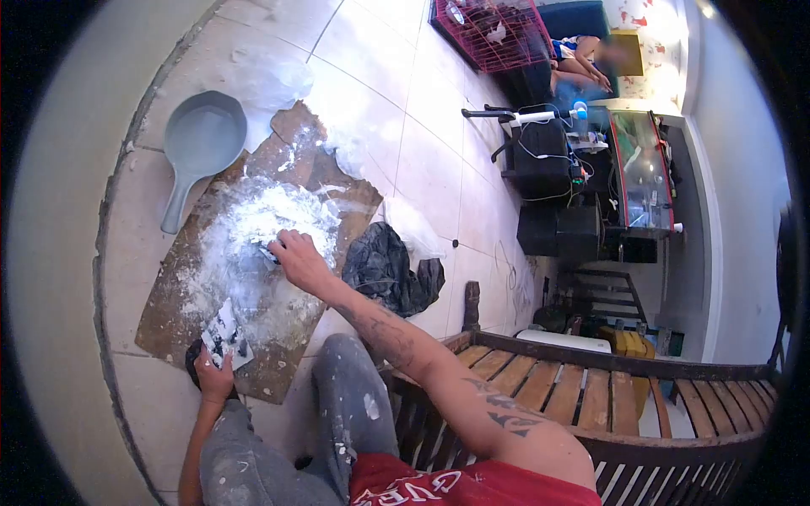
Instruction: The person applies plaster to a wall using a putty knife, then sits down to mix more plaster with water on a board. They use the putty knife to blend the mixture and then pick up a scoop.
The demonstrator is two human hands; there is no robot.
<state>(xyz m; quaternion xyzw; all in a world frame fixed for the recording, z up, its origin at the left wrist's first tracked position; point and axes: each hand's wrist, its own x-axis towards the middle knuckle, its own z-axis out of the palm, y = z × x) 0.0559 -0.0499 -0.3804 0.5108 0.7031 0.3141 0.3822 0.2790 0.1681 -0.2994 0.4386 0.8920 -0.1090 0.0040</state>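
Note:
My left hand is closed on a flat scraper smeared with white paste, held at the near left corner of a brown board. My right hand reaches over the middle of the board, its fingers curled round a small dark-edged tool, mostly hidden. That hand is at the near edge of a spread heap of white powder and paste. White dust and smears cover much of the board around both hands. A grey dipper with a handle rests on the tiles beside the board's left edge.
A crumpled black plastic bag and a white bag lie right of the board. Clear plastic lies beyond it. A wooden slatted bench stands at my right. A pink cage, a glass tank and a seated person are farther off.

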